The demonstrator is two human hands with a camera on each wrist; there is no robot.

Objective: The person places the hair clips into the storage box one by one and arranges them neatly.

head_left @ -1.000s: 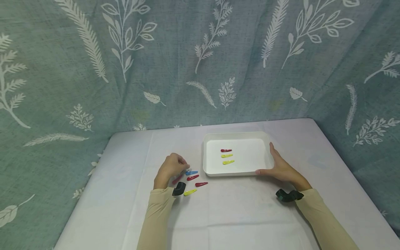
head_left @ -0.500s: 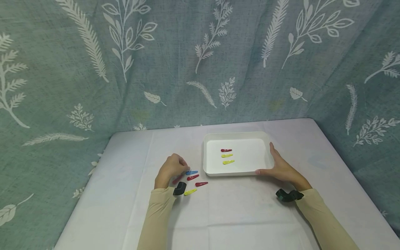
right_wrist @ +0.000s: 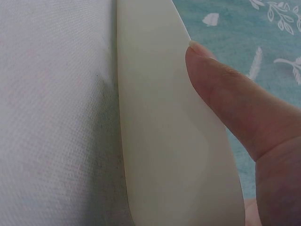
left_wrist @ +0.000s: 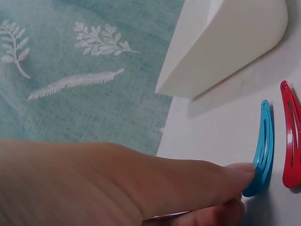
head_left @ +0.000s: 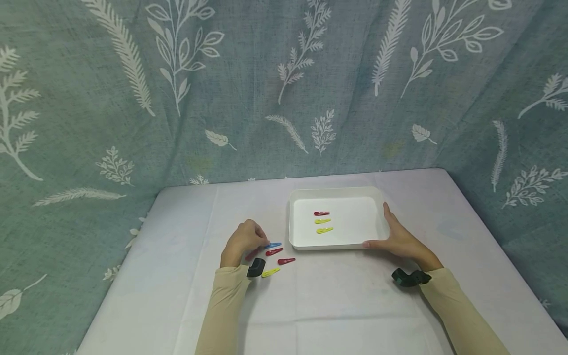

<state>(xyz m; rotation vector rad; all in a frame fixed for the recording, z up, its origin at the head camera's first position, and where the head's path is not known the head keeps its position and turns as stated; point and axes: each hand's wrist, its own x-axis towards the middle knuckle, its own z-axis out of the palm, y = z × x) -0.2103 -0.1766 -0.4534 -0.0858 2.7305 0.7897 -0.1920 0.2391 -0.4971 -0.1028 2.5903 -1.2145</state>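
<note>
My left hand (head_left: 245, 240) pinches the wide end of a blue hair clip (left_wrist: 266, 141) between thumb and fingers; its narrow end points towards the tray. Beside it lies a red hair clip (head_left: 274, 251), with another red clip (head_left: 286, 261) and a yellow clip (head_left: 270, 272) nearer the person. A further red clip (head_left: 253, 254) is partly hidden by the left hand. My right hand (head_left: 401, 240) rests spread against the near right corner of a white tray (head_left: 359, 246), the straight thumb (right_wrist: 221, 84) along its front wall and the fingers by its right side.
Inside the tray, towards its left, one red clip (head_left: 321, 213) and two yellow clips, the upper (head_left: 322, 221) and the lower (head_left: 324, 230), lie in a column. A white cloth (head_left: 337, 305) covers the table. Behind it hangs a leaf-patterned green-blue curtain (head_left: 248, 88).
My left hand has shifted very slightly towards the person and to the right, its fingertips now over the blue clip's wide end. The right hand and tray have stayed put.
</note>
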